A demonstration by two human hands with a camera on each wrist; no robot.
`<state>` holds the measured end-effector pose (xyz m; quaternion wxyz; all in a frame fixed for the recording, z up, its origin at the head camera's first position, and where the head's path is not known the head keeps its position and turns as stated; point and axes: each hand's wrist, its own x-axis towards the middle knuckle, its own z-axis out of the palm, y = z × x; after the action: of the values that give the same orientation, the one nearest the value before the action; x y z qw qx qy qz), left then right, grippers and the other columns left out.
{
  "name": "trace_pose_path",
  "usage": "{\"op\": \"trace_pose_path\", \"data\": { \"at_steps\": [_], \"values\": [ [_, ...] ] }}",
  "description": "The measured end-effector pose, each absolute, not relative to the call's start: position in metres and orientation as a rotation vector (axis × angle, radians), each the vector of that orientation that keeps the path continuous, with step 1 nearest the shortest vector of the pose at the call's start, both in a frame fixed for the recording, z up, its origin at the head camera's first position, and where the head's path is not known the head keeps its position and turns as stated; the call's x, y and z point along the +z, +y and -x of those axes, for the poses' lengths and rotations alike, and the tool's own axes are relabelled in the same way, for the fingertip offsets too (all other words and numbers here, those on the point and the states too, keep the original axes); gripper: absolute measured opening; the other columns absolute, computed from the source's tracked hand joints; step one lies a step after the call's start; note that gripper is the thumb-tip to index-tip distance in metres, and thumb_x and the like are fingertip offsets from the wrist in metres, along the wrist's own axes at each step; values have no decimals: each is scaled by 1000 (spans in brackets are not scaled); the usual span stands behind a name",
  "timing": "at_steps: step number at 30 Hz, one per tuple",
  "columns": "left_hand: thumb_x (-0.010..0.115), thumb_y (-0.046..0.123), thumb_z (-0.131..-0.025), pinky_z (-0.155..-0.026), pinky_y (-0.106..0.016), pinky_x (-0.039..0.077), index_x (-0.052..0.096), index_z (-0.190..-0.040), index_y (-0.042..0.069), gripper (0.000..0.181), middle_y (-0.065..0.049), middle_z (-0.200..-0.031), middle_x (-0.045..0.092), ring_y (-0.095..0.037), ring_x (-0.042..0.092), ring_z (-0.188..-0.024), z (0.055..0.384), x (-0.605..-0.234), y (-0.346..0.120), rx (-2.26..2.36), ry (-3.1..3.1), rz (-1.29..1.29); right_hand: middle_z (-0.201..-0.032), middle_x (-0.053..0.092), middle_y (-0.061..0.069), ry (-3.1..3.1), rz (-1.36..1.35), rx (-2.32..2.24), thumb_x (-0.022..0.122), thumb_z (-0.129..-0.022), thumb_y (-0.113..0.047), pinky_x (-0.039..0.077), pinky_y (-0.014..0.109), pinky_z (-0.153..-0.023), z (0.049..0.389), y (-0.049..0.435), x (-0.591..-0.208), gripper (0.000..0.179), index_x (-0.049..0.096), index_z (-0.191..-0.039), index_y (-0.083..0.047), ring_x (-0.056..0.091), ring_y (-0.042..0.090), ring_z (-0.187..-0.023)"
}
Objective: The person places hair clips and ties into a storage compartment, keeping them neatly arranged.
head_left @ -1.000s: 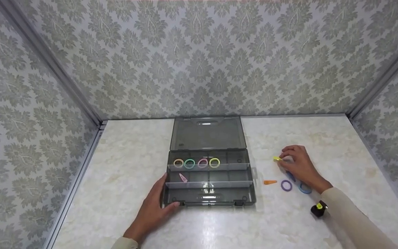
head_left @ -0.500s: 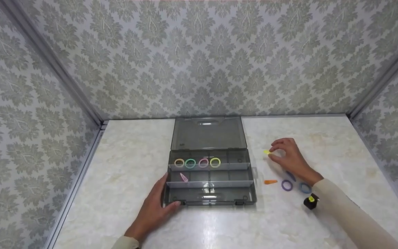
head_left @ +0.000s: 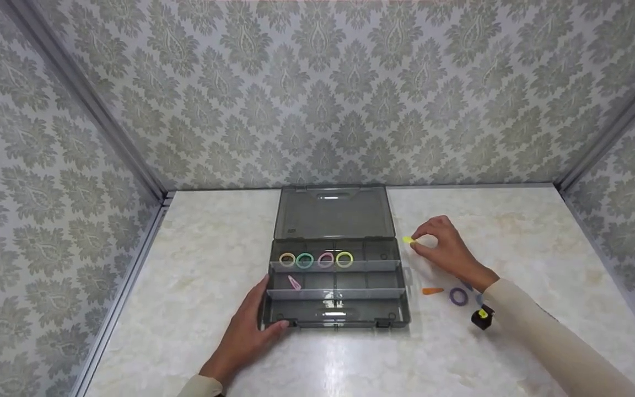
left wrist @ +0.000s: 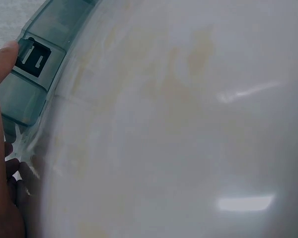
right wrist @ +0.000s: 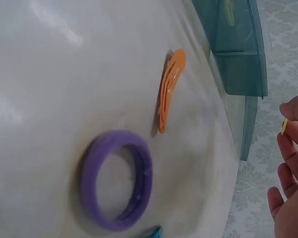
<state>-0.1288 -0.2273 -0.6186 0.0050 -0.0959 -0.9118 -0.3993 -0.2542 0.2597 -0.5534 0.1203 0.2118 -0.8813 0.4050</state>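
Your right hand [head_left: 444, 251] has the yellow clip [head_left: 408, 240] pinched between thumb and index finger, just right of the open box [head_left: 306, 306], near its hinge line. Clip looks light and thin, likely stiff and springy, low fragility; smooth finish may slip or twist, so keep the pads on its flat faces (edge-on in the wrist view, contact patch hard to read). Your left hand [head_left: 246, 317] rests on the box's front-left corner, thumb at the front latch. Box is probably rigid but light, good to brace. Orange clip [head_left: 432, 291] and purple ring [head_left: 458, 296] lie on the table; ring looks softer, take it by the rim.
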Motion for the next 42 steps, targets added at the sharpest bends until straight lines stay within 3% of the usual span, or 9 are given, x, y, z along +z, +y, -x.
{"op": "trace_pose_path", "data": {
  "at_steps": [6, 13, 25, 42],
  "values": [
    [80, 72, -90, -134, -57, 28, 19, -178, 31, 116, -5, -180, 31, -30, 32, -165, 129, -618, -227, -1274, -2878, 277, -103, 74, 2, -2576, -715, 1171, 87, -95, -8, 48, 48, -97, 254, 245, -552, 7, 82, -101, -9, 53, 27, -111],
    [80, 69, -92, -134, -56, 28, 19, -178, 27, 114, -4, -180, 30, -29, 32, -165, 130, -619, -227, -1240, -2872, 300, -104, 72, 3, -2556, -797, 1188, 87, -93, -2, 49, 54, -97, 252, 227, -552, 13, 82, -100, -12, 53, 28, -111],
    [81, 67, -92, -133, -57, 29, 21, -178, 22, 114, -9, -179, 33, -33, 34, -164, 131, -620, -227, -1215, -2857, 318, -100, 68, 3, -2634, -831, 1118, 89, -95, -9, 49, 50, -94, 250, 200, -553, 10, 83, -101, -13, 53, 23, -104],
    [83, 67, -91, -134, -57, 29, 21, -178, 27, 114, -5, -178, 34, -32, 34, -164, 130, -619, -227, -1263, -2839, 312, -106, 70, 0, -2602, -947, 1110, 86, -98, -13, 50, 48, -93, 248, 179, -550, 7, 83, -103, -14, 53, 21, -105]
  ]
}}
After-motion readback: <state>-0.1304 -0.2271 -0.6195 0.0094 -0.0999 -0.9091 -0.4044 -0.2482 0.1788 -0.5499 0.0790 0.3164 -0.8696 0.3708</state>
